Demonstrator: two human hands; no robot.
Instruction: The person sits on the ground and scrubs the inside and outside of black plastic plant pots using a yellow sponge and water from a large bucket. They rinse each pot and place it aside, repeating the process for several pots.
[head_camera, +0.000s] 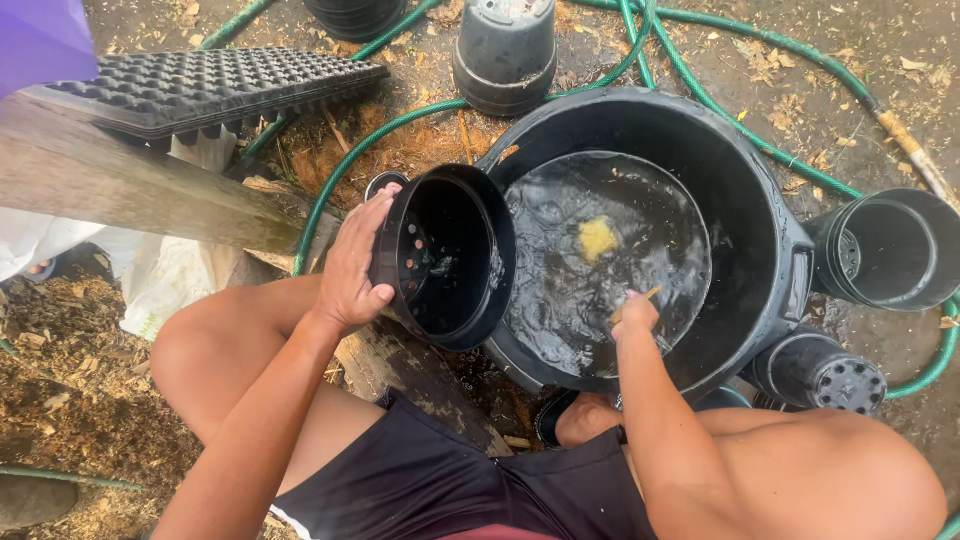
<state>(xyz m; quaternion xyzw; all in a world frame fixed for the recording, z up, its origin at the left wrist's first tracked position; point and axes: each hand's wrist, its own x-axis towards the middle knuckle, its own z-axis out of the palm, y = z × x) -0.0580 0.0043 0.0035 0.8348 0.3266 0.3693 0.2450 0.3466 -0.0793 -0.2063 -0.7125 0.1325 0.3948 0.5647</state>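
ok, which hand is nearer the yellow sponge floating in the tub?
Right. The right hand is in the water just below the yellow sponge. The left hand is off to the side, outside the tub, gripping the black pot.

Single view only, head-worn; it looks steeply down from above the seated person's lap, close in; knees fill the near edge, the black tub sits centre-right, green hose and seed tray lie far.
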